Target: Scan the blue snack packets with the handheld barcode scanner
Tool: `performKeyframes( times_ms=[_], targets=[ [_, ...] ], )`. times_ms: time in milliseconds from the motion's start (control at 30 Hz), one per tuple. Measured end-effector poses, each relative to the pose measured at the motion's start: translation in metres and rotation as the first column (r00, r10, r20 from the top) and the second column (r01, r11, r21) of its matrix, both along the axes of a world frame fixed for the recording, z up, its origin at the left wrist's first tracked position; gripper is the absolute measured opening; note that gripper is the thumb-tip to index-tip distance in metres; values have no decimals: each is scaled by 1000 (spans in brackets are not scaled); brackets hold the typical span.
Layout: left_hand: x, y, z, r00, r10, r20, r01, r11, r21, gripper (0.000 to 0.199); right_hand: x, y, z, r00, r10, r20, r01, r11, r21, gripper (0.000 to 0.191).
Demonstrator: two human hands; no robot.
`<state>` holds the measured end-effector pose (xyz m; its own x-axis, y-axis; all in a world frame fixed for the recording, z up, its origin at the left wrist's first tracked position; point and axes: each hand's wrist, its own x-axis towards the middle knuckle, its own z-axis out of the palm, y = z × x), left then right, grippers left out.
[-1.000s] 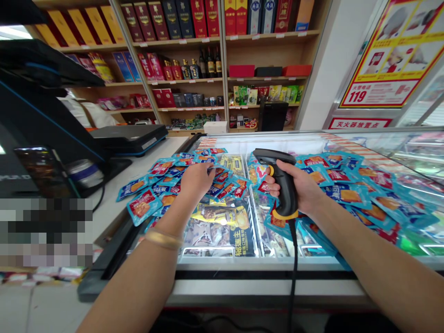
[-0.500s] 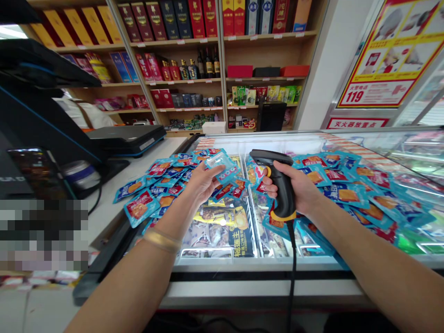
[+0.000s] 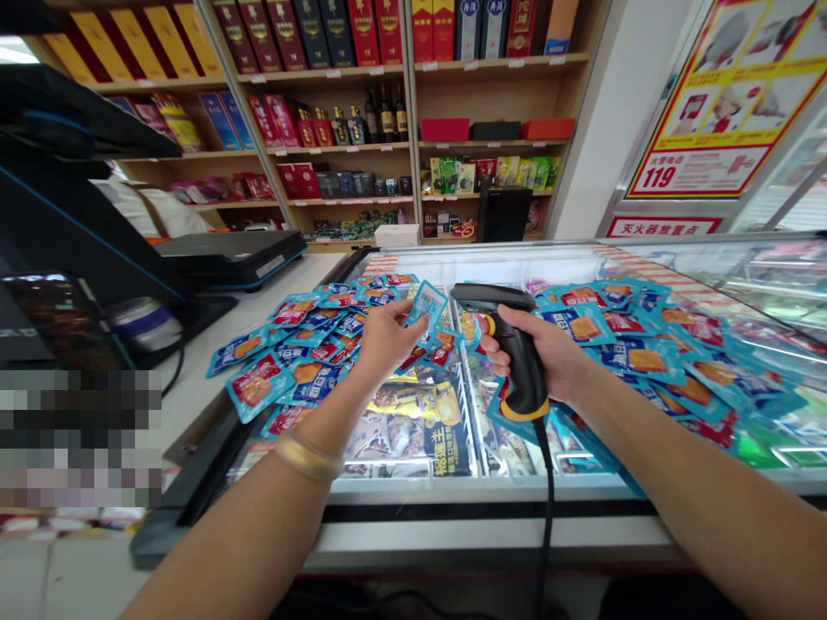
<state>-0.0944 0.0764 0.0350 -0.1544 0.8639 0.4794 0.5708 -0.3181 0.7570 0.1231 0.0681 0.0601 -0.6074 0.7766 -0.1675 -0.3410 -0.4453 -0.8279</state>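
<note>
Print on the pinched packet (image 3: 426,303) is too small to read.

Snack packets (image 3: 639,362) lie across the freezer's glass lid (image 3: 568,263), a counter (image 3: 194,413) left, shelves (image 3: 497,108) behind

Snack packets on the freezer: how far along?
Looks done, though unconfirmed: the blue snack packets heaped right of the scanner. In hand: the left hand pinches one packet, beside the black barcode scanner gripped in the right hand. Left: the packet heap on the left.
</note>
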Motion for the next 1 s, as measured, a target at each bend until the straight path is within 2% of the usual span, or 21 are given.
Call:
performKeyframes(
  times_ms=[133, 300, 500, 667, 800, 900, 1000],
  targets=[
    [2, -1, 2, 998, 33, -51, -31, 999, 33, 13, 0, 0, 0, 1000, 21, 5, -21, 1000, 5, 25],
    [4, -5, 6, 994, 52, -100, -52, 999, 0, 16, 0, 0, -1, 999, 30, 12, -30, 1000, 8, 25],
    [3, -2, 1, 996, 0, -91, 0, 1000, 2, 18, -1, 1, -2, 999, 40, 7, -39, 999, -20, 25],
    [6, -2, -1, 971, 15, -239, 6, 996, 88, 23, 5, 4, 6, 999, -32, -40, 32, 999, -8, 22],
    [24, -5, 3, 924, -71, -376, 130, 983, 133, 28, 36, 4, 18, 983, -174, -65, 175, 985, 8, 18],
    [49, -4, 6, 839, -182, -513, 284, 951, 126, 30, 72, 2, 24, 961, -267, -69, 268, 963, 9, 15],
    [82, 1, 7, 744, -213, -633, 379, 915, 137, 31, 107, -1, 24, 929, -366, -55, 367, 930, 10, 14]
  ],
)
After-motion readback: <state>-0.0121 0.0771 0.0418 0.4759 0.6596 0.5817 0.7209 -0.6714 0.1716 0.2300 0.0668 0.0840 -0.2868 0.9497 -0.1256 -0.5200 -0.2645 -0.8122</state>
